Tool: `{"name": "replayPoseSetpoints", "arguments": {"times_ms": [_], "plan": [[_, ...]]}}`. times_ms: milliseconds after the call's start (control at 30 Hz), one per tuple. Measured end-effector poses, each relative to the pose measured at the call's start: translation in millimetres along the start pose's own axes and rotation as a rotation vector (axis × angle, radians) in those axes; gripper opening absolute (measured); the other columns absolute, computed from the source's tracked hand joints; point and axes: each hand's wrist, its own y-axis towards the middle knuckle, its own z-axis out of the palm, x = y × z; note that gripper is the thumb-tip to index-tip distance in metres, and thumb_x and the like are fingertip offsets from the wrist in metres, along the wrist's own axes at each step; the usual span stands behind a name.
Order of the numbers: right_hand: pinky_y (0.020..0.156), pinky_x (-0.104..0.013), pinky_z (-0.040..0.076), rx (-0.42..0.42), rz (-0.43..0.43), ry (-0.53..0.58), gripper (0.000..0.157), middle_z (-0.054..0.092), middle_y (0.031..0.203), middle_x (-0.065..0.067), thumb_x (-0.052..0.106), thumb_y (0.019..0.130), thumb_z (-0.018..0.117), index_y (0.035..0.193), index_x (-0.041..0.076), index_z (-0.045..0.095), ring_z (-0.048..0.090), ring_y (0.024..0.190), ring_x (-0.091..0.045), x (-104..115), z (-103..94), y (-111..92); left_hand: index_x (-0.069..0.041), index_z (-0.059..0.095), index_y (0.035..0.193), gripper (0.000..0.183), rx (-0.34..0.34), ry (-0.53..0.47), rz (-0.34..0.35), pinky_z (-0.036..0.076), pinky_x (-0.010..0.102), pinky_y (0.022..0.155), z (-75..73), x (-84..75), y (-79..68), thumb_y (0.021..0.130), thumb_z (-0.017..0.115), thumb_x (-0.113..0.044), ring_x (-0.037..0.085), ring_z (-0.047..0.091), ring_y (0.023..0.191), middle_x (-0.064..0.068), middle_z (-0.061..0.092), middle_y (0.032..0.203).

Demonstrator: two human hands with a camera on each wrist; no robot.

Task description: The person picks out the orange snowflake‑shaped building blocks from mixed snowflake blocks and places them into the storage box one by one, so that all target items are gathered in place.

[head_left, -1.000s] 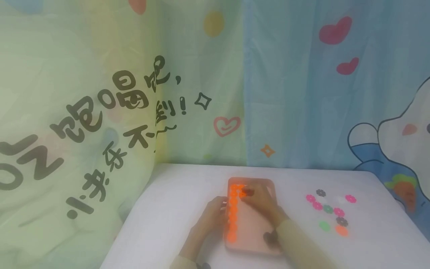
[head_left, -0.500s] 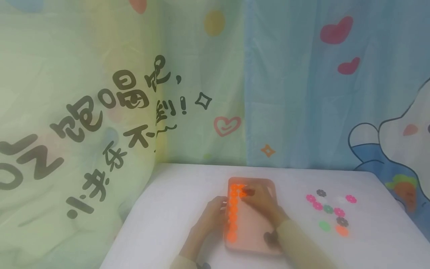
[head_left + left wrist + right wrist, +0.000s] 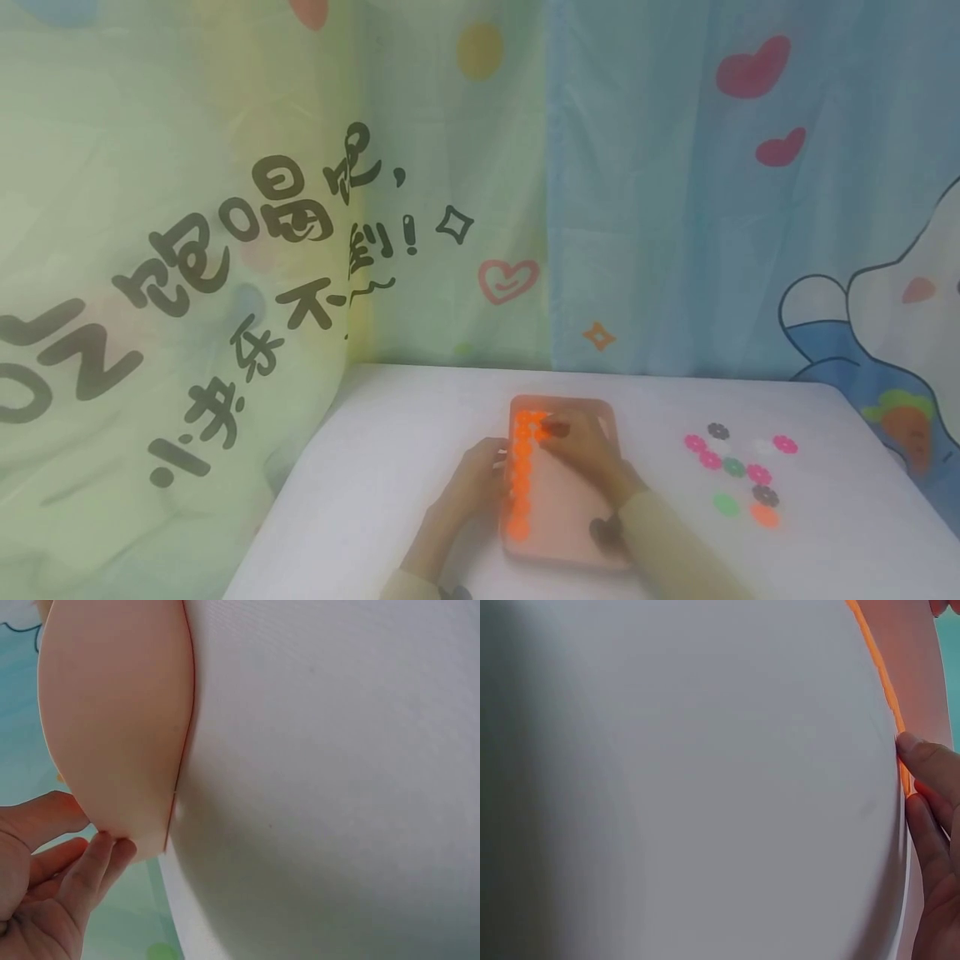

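A shallow pink tray (image 3: 564, 504) lies on the white table, with orange flower-shaped pieces (image 3: 520, 467) in a column along its left side. A second column starts at the tray's far end. My left hand (image 3: 476, 479) holds the tray's left wall; in the left wrist view its fingertips rest on the outside, the thumb partly hidden behind the rim. Over the tray, my right hand (image 3: 583, 450) has thumb and fingers together at an orange flower-shaped piece (image 3: 542, 434) in the second column and pinches it. The fingertips partly cover that piece.
To the right of the tray lie several loose flower-shaped pieces: pink (image 3: 759, 474), dark grey (image 3: 765, 496), dark green (image 3: 734, 467), light green (image 3: 725, 504) and orange (image 3: 765, 515). A faint white piece (image 3: 762, 447) is among them. Printed curtains (image 3: 450, 317) hang behind the table.
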Motion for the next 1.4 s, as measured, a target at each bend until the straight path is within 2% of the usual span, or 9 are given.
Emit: {"name": "replayPoseSetpoints", "arguments": {"times_ms": [133,300,433,567,767,933,1033,1200,1400], "plan": [[0.099,-0.05,0.047,0.004,0.001,0.04,0.037,0.066,0.115,-0.004,0.021,0.086,0.074,0.12,0.008,0.065,0.06,0.109,-0.026,5.3,-2.5,-2.4,-0.002,0.055,0.129,0.042,-0.015,0.023,0.021,0.051,0.041,0.098,0.1,-0.9,1.5,0.089,0.066,-0.003,0.026,0.058,0.116,0.009,0.061,0.125],[0.102,-0.049,0.045,0.004,0.029,0.047,0.038,0.065,0.116,-0.001,0.021,0.087,0.074,0.122,0.01,0.065,0.059,0.111,-0.024,1.7,-1.1,-0.7,-0.007,0.051,0.135,0.044,0.009,-0.017,-0.063,0.049,0.042,0.099,0.0,-3.5,-0.5,0.093,0.065,-0.011,0.024,0.056,0.119,0.005,0.058,0.131],[0.104,-0.045,0.044,0.008,0.068,0.035,0.039,0.064,0.119,0.003,0.025,0.087,0.074,0.124,0.015,0.064,0.058,0.112,-0.018,-6.3,1.4,2.2,-0.005,0.052,0.134,0.044,0.007,0.003,-0.041,0.049,0.043,0.1,-1.0,-5.7,-0.7,0.092,0.065,-0.007,0.026,0.056,0.119,0.009,0.058,0.13],[0.105,-0.049,0.042,0.012,0.066,0.089,0.041,0.063,0.121,-0.001,0.024,0.088,0.074,0.125,0.014,0.063,0.056,0.114,-0.022,-6.2,1.0,1.6,-0.003,0.054,0.131,0.042,-0.005,0.03,-0.011,0.049,0.043,0.099,-2.1,-7.8,-0.5,0.09,0.065,-0.004,0.028,0.057,0.118,0.011,0.06,0.127],[0.106,-0.048,0.04,0.024,0.106,0.109,0.042,0.061,0.124,0.002,0.027,0.088,0.073,0.127,0.017,0.061,0.055,0.116,-0.02,-6.4,1.0,0.8,-0.007,0.053,0.132,0.042,0.003,0.008,-0.033,0.048,0.044,0.1,-2.5,-8.5,-1.9,0.093,0.065,-0.009,0.028,0.056,0.119,0.01,0.059,0.129],[0.104,-0.048,0.044,0.014,0.075,0.091,0.04,0.065,0.118,0.002,0.024,0.086,0.075,0.123,0.015,0.064,0.058,0.113,-0.02,-9.4,1.7,4.7,-0.008,0.052,0.134,0.043,0.005,0.005,-0.057,0.048,0.045,0.1,-1.7,-7.6,-2.0,0.093,0.065,-0.012,0.026,0.056,0.119,0.008,0.059,0.13],[0.102,-0.046,0.046,0.008,0.073,0.076,0.039,0.067,0.115,0.005,0.025,0.086,0.076,0.122,0.017,0.066,0.06,0.111,-0.017,-9.8,0.4,6.8,-0.005,0.053,0.133,0.043,0.001,0.004,-0.036,0.049,0.045,0.099,-1.4,-7.0,-0.5,0.092,0.065,-0.008,0.028,0.056,0.119,0.01,0.059,0.128],[0.102,-0.05,0.045,0.002,0.1,0.076,0.042,0.066,0.118,-0.001,0.025,0.085,0.076,0.124,0.015,0.066,0.059,0.113,-0.023,3.1,-6.9,9.5,-0.003,0.053,0.132,0.042,-0.003,0.012,-0.021,0.05,0.045,0.098,-1.0,-6.3,0.4,0.091,0.065,-0.007,0.028,0.056,0.118,0.01,0.059,0.127],[0.094,-0.044,0.052,-0.044,0.07,0.133,0.03,0.07,0.11,-0.002,0.022,0.084,0.077,0.112,0.012,0.072,0.062,0.105,-0.022,9.9,-30.9,21.0,-0.005,0.052,0.134,0.045,0.004,0.001,-0.074,0.049,0.045,0.099,0.5,-6.6,-0.2,0.092,0.066,-0.008,0.026,0.056,0.119,0.01,0.058,0.131]]}}
